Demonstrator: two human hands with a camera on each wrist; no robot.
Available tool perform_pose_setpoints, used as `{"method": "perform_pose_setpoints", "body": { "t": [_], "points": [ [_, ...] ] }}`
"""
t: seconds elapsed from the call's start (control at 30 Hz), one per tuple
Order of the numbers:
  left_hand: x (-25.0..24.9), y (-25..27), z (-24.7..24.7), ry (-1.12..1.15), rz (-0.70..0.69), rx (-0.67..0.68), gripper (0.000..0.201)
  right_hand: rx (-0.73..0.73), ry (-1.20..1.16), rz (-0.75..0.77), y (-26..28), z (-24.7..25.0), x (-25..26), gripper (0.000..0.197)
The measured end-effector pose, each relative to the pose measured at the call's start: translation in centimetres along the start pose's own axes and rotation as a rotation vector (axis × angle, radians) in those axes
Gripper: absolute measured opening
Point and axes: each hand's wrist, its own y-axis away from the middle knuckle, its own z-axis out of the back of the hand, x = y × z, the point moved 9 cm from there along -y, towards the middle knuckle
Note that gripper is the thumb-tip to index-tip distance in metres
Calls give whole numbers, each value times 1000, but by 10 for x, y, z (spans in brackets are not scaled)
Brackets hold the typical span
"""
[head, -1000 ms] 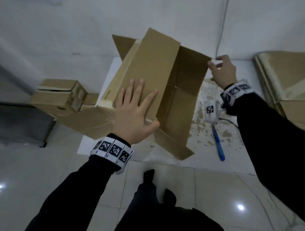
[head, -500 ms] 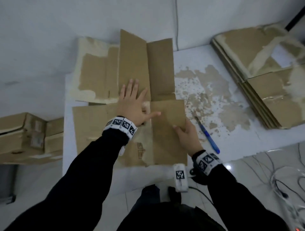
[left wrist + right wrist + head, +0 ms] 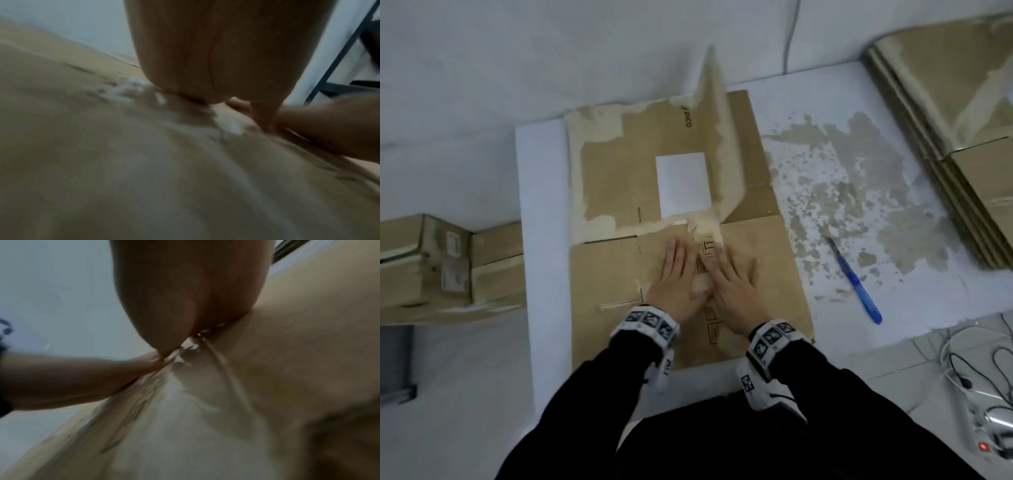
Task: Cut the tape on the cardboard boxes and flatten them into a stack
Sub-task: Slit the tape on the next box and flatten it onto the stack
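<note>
A brown cardboard box point(image 3: 613, 274) lies collapsed on the white table point(image 3: 541, 205), torn tape along its seams and a white label on its far panel. One far flap point(image 3: 717, 144) still stands upright. My left hand point(image 3: 676, 274) and my right hand point(image 3: 729, 277) press flat on the near panel side by side, fingers straight. Both wrist views are blurred: in the left wrist view the left hand point(image 3: 216, 56) lies on the cardboard point(image 3: 144, 162), and the right hand point(image 3: 185, 288) lies on the cardboard point(image 3: 267, 369) in the right wrist view. A blue cutter point(image 3: 854, 281) lies to the right.
A stack of flattened boxes point(image 3: 962, 137) sits at the table's far right. Unopened boxes point(image 3: 445, 267) stand on the floor to the left. Torn paper scraps point(image 3: 859, 192) stick to the table's middle. Cables and a power strip point(image 3: 986, 428) lie on the floor at right.
The box went from standing open to lying flat on the table. My right hand moved left from the box's right edge to press beside my left hand.
</note>
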Motion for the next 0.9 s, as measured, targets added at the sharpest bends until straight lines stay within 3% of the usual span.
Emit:
{"method": "perform_pose_setpoints", "body": {
  "t": [0.07, 0.17, 0.27, 0.33, 0.4, 0.47, 0.57, 0.63, 0.83, 0.9],
  "points": [
    [45, 10, -8, 53, 55, 96, 97, -33, 27, -37, 1, 5, -17, 59],
    [118, 35, 3, 190, 177, 52, 107, -50, 6, -140, 12, 14, -55, 63],
    [141, 54, 14, 196, 154, 46, 88, -125, -5, -199, 14, 35, -58, 62],
    [142, 50, 46, 220, 198, -96, 69, -259, -91, -235, -6, 62, -53, 57],
    [138, 32, 97, 240, 250, -383, 50, -343, -157, -197, -48, 86, -35, 48],
    [119, -8, 136, 243, 187, -503, 49, -286, -132, -127, -109, 97, -5, 49],
    [104, -96, 134, 190, 144, -262, 50, -180, 58, -75, -184, 94, 26, 51],
    [109, -131, 116, 162, 164, -130, 56, -92, 173, -73, -206, 82, 27, 52],
    [116, -141, 103, 194, 148, -79, 61, 58, 109, -49, -218, 72, 16, 54],
    [135, -131, 105, 240, 225, -69, 68, 101, 34, -102, -214, 75, -5, 55]
  ]
}}
